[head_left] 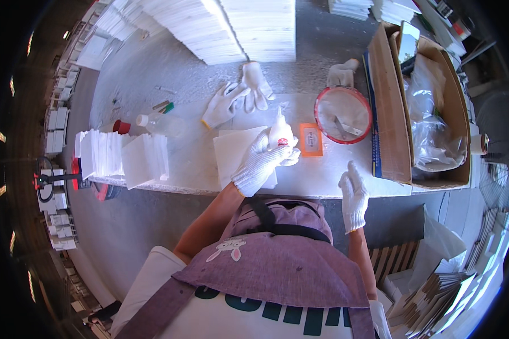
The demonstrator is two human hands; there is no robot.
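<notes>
My left hand [263, 162], in a white knit glove, grips a white squeeze bottle [280, 131] with a pointed nozzle, held over a white square sheet [232, 151] on the grey worktop [192, 169]. Free of anything, my right hand [353, 195], also gloved, hovers near the worktop's front edge with fingers apart. An orange rectangular pad [311, 139] lies just right of the bottle.
A red-rimmed bowl [322, 99] holds white material and a flat tool. Spare white gloves [237, 93] lie behind the sheet. White sheet stacks [122, 155] sit left, tall stacks [232, 28] at the back. An open cardboard box [390, 113] with plastic bags stands right.
</notes>
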